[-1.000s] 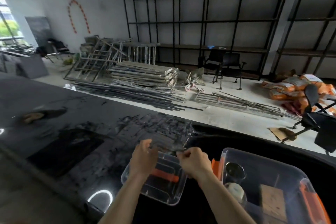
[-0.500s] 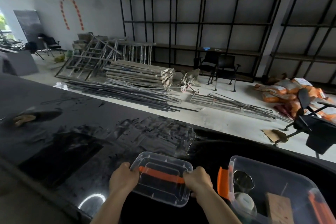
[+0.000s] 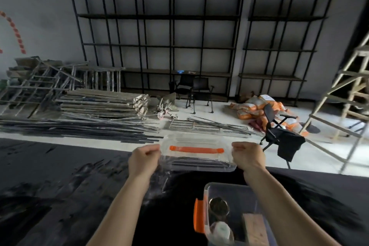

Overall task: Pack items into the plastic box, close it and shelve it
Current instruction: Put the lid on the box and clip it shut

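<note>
Head view of a packing task at a dark, glossy tabletop [image 3: 60, 195]. Both hands hold a clear plastic lid [image 3: 196, 153] with an orange handle [image 3: 196, 149] running along its middle; the lid is raised in the air above the far edge of the tabletop, roughly level, its long side running left to right. The left hand [image 3: 144, 161] pinches the lid's left short end, its grip pressed together on the rim with thumb on top and fingers curled beneath. The right hand [image 3: 247, 156] pinches the right short end in the same manner. Both forearms reach forward from the near edge. The clear plastic box [image 3: 209, 191] stands open on the tabletop at the near edge, right of centre, below and nearer than the lid, apart from it. An orange latch [image 3: 198, 217] hangs on its left wall. Inside lie a round dark-rimmed item [image 3: 218, 206], a pale rounded item [image 3: 221, 230] nearer the viewer, and a brown flat block [image 3: 254, 229] to their right; the right forearm crosses over part of the box. Beyond the tabletop, black metal shelving [image 3: 159, 46] lines the back wall.
</note>
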Available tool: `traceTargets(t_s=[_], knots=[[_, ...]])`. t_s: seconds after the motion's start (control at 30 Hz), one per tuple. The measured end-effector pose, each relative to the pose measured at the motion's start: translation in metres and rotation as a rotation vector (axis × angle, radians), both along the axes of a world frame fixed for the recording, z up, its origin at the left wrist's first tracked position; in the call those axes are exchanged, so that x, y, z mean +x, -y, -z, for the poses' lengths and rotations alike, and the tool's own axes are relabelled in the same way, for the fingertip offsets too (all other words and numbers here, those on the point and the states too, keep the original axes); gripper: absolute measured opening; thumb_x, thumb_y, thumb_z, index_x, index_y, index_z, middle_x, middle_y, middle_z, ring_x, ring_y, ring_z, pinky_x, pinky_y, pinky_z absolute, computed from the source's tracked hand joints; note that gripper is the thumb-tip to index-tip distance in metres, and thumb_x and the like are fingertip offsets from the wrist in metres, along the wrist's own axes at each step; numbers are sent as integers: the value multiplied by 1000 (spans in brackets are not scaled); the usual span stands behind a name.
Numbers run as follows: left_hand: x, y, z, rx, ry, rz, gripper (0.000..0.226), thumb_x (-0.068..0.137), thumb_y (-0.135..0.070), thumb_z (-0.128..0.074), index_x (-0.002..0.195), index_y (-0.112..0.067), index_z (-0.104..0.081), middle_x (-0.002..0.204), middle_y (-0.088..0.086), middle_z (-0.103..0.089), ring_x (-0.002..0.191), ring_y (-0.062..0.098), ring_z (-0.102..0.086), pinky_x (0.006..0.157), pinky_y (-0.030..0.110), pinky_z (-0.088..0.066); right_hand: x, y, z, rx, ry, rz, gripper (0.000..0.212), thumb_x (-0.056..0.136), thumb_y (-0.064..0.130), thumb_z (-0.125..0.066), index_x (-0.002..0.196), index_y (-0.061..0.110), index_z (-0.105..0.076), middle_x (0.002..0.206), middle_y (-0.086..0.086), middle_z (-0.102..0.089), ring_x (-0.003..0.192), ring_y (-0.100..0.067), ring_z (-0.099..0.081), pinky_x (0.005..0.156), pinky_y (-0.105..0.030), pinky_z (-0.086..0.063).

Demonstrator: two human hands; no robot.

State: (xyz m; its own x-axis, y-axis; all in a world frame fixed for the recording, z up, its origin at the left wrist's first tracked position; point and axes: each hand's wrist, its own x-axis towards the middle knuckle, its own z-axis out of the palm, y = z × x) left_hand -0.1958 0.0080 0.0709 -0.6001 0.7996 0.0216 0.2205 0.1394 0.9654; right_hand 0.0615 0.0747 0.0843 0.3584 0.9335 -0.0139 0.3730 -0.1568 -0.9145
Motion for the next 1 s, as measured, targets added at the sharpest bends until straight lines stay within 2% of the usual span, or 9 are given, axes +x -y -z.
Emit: traceTargets(t_s=[0.17,0.33,0.43,0.53,0.63,0.73,0.83,0.9,1.0], knots=[[63,-23,-1,-7,57,177,18,80,-12,-71,95,-17,-80,89,9,-78,79,24,-68,77,30,-54,78,8,-6,-27,-80,134,26,79,0,-66,89,18,-82,103,-5,-79,98,-27,-71,92,-33,-56],[98,-30,11,-47,48,229,24,81,-11,-74,105,-13,-77,89,-3,-74,75,7,-64,64,20,-48,113,20,-5,-9,-97,221,26,79,4,-69,63,24,-73,105,0,-77,102,-26,-70,98,-38,-55],[107,-32,9,-21,76,283,31,81,-6,-74,109,-18,-76,102,0,-76,91,18,-68,77,30,-55,126,20,-7,33,-136,245,14,77,10,-72,72,23,-75,92,1,-78,95,-26,-72,92,-39,-58],[114,-33,1,88,113,298,30,81,-7,-74,100,-30,-76,99,0,-76,88,16,-69,75,31,-55,136,19,-12,128,-221,190,9,83,19,-70,90,15,-75,89,-10,-76,86,-27,-71,88,-52,-59],[121,-32,-6,162,294,300,14,89,-23,-64,97,-29,-74,96,-1,-77,89,18,-72,75,30,-54,141,20,-21,166,-395,124,31,96,43,-57,98,15,-70,96,-11,-74,89,-29,-72,81,-47,-61],[126,-30,-8,171,443,297,28,92,-40,-60,100,-16,-72,98,1,-76,94,19,-72,86,37,-55,145,19,-24,110,-523,101,47,95,52,-57,104,8,-70,99,-17,-75,88,-32,-75,90,-45,-58],[129,-28,-4,137,398,215,26,81,-28,-75,98,-8,-71,85,1,-75,84,19,-69,82,38,-55,143,22,-21,55,-413,122,37,85,32,-75,98,-2,-75,80,-19,-78,65,-24,-75,91,-50,-60],[130,-25,0,102,336,178,25,75,-8,-79,99,-8,-69,88,2,-76,83,19,-70,75,35,-57,139,24,-15,33,-290,129,31,76,20,-83,103,5,-78,81,-12,-79,73,-23,-76,91,-48,-60],[129,-21,11,38,231,169,32,71,-1,-81,98,-13,-69,95,3,-76,89,22,-71,83,39,-56,136,30,-5,-24,-75,135,32,71,19,-84,102,15,-81,96,-6,-78,93,-24,-73,93,-37,-57]])
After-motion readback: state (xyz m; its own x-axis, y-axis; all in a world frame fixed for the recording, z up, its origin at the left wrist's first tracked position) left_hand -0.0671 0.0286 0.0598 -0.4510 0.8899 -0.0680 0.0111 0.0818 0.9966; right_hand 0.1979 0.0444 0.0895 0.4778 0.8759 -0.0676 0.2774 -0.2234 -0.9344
